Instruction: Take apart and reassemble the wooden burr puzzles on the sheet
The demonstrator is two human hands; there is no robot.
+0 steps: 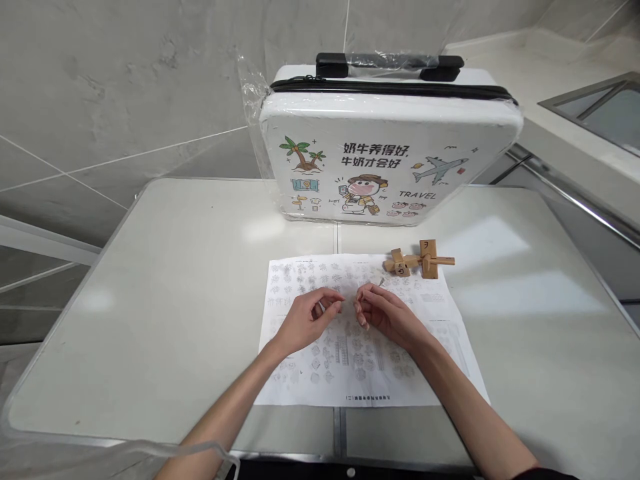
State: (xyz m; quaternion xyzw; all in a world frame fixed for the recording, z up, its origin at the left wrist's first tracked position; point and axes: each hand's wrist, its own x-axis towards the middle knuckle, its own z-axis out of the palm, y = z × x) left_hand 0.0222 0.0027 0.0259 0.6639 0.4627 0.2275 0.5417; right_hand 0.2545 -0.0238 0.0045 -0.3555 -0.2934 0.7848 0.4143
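Observation:
My left hand hovers over the printed sheet, its fingers curled and the thumb tip close to the fingertips. Whatever lies in that pinch, if anything, is too small or hidden to tell. Facing it across a small gap is my right hand, also with curled fingers. A tiny grey pointed bit shows just above its knuckles; I cannot tell whether the hand holds it. Wooden puzzle pieces, joined crosswise and marked with dark characters, lie at the sheet's far right corner, beyond my right hand.
A white suitcase with cartoon prints and clear plastic wrap stands at the back of the folding table. A metal-edged seam runs down the table's middle. Behind is a grey tiled wall; a counter adjoins at right.

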